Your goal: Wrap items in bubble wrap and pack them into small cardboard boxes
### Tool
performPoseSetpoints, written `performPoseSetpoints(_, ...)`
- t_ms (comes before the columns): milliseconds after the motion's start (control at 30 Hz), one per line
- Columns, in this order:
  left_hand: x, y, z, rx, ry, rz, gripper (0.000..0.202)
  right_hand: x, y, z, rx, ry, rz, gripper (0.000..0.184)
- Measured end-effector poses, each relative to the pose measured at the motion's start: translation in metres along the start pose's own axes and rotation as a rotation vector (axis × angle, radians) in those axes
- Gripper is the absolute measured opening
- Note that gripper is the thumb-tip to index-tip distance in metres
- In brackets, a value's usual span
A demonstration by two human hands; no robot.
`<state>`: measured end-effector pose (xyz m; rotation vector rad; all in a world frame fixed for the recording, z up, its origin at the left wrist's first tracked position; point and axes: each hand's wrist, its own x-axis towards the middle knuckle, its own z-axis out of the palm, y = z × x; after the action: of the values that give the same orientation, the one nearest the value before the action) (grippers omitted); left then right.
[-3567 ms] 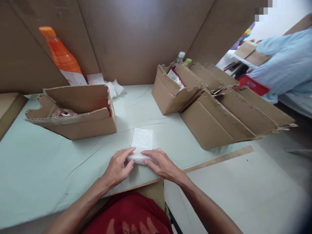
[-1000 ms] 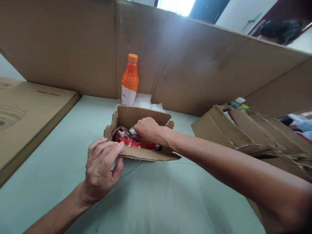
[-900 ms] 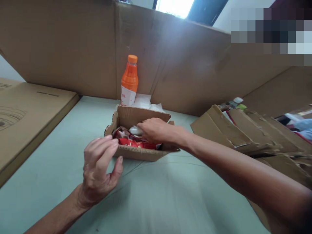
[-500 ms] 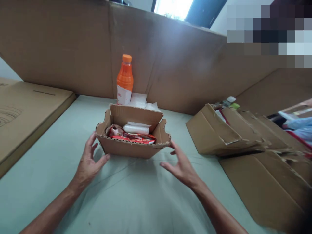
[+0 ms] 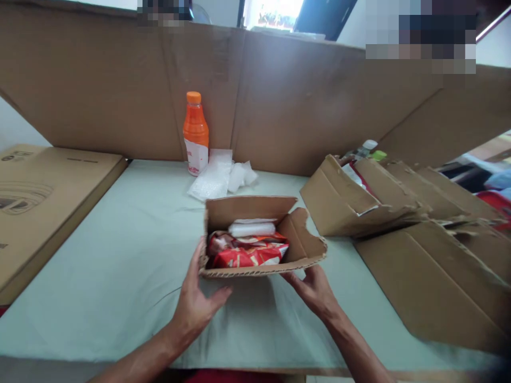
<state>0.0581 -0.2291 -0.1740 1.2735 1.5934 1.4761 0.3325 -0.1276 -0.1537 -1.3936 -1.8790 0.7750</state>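
A small open cardboard box (image 5: 304, 243) sits on the pale green table in front of me. Inside it lie red snack packets (image 5: 247, 256) with a white foam-wrapped roll (image 5: 251, 229) on top. My left hand (image 5: 197, 298) cups the box's left front corner, thumb under the front wall and fingers up its left side. On the other side my right hand (image 5: 313, 290) grips the box's right front corner from below. Both hands hold the box between them.
An orange drink bottle (image 5: 195, 133) stands at the back beside white foam sheets (image 5: 217, 178). Flattened torn cardboard boxes (image 5: 403, 234) lie to the right, with a bottle top behind them. A large flat carton (image 5: 43, 197) lies at the left. Cardboard walls (image 5: 279, 101) enclose the table.
I put the white foam roll into the box with my right hand, then took the box in both hands and pulled it toward me and to the right.
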Motion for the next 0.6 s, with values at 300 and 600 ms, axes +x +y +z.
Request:
performPoseSetpoints(300, -0.054, -0.018, -0.109, 0.305, 0.214, -0.076, 0.104, 0.033, -0.060, 0.067, 0.212, -0.238, -0.236, 0.070)
performPoseSetpoints(600, -0.003, -0.024, -0.117, 0.165, -0.055, 0.042, 0.132, 0.012, -0.039, 0.093, 0.286, -0.249, -0.014, 0.053)
